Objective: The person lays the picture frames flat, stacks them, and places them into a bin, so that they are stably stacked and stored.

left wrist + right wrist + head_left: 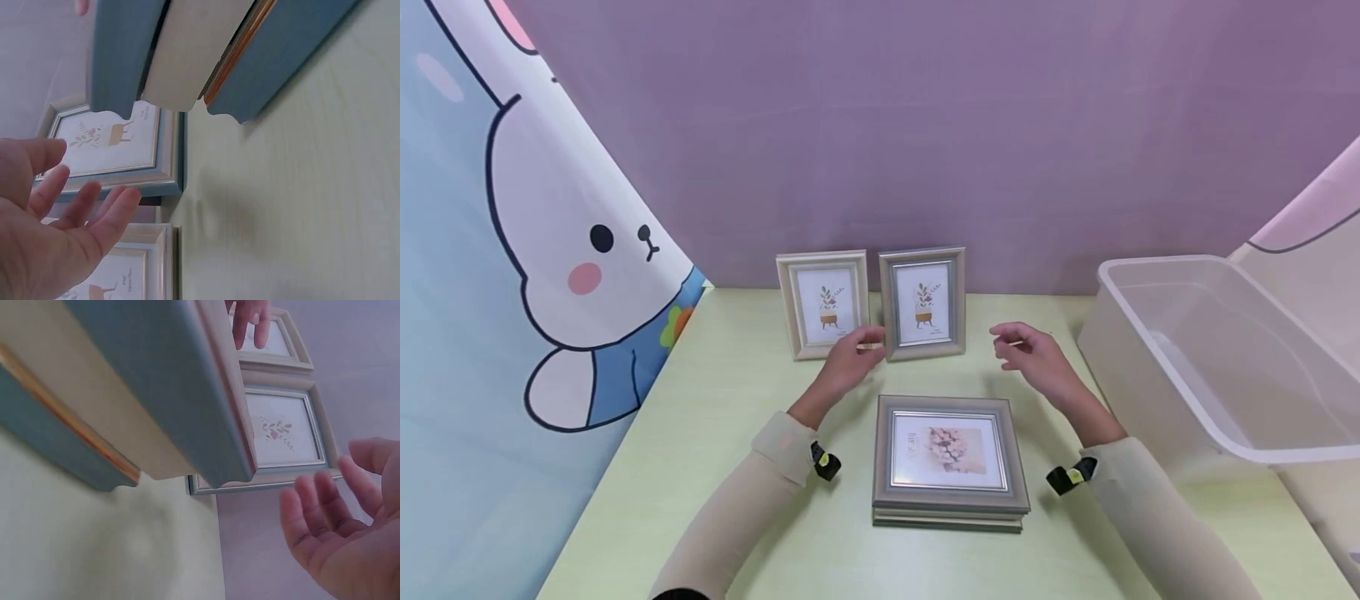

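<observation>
Two picture frames stand upright against the back wall: a cream picture frame (784, 304) at left and a grey-brown picture frame (958, 304) beside it. In front of them lies a stack of picture frames (951, 500), the top one showing a flower picture. My left hand (850, 362) hovers before the upright pair, fingers loosely bent, holding nothing; in the head view it overlaps their lower corners. To the right of the grey-brown frame, my right hand (1036, 360) hangs in the air with relaxed fingers, nothing in it. Both wrist views show the stack's edges between the hands.
A translucent white plastic bin (1150, 358) stands on the right side of the pale green table (700, 467). Behind the table hangs a purple backdrop (1000, 125). A cartoon rabbit curtain (565, 250) borders the left.
</observation>
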Available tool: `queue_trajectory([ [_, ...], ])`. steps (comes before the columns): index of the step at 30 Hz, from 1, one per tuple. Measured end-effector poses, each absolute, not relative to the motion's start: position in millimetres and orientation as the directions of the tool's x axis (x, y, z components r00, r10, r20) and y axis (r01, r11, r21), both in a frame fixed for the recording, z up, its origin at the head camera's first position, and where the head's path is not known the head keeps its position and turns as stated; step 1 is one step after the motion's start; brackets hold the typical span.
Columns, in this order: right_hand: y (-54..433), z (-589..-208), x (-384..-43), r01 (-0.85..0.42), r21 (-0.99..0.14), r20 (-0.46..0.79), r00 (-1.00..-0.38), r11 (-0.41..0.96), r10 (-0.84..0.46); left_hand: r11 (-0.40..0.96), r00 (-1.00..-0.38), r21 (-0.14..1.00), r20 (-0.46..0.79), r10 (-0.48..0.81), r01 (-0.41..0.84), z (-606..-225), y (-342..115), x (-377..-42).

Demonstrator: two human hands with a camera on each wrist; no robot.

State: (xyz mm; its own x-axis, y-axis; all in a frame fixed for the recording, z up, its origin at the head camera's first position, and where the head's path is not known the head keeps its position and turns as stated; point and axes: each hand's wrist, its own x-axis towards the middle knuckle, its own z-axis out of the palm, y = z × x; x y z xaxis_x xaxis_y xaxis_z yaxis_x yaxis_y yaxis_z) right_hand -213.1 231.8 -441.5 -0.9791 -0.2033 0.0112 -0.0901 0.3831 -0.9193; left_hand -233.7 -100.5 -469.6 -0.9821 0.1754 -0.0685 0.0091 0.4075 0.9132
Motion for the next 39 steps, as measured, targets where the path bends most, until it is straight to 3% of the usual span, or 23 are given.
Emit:
queue_trajectory([
  [19,200.8,-413.9,-295.6,-0.118,-0.957,0.118,-0.993,0.264,-0.017,0.392,-0.999,0.920,0.014,0.032,0.026,-477.6,-73.1,-259.4],
  [27,185.2,-413.5,-321.1,-0.113,-0.948,0.113,-0.993,0.296,-0.018,0.359,-0.999,0.932,0.045,-0.011,0.039,-482.8,-69.4,-267.0],
  [39,174.4,-418.8,-338.1,-0.137,-0.920,0.114,-0.990,0.367,-0.083,0.506,-0.996,0.859,0.092,-0.020,0.070,-482.9,-71.7,-270.6],
])
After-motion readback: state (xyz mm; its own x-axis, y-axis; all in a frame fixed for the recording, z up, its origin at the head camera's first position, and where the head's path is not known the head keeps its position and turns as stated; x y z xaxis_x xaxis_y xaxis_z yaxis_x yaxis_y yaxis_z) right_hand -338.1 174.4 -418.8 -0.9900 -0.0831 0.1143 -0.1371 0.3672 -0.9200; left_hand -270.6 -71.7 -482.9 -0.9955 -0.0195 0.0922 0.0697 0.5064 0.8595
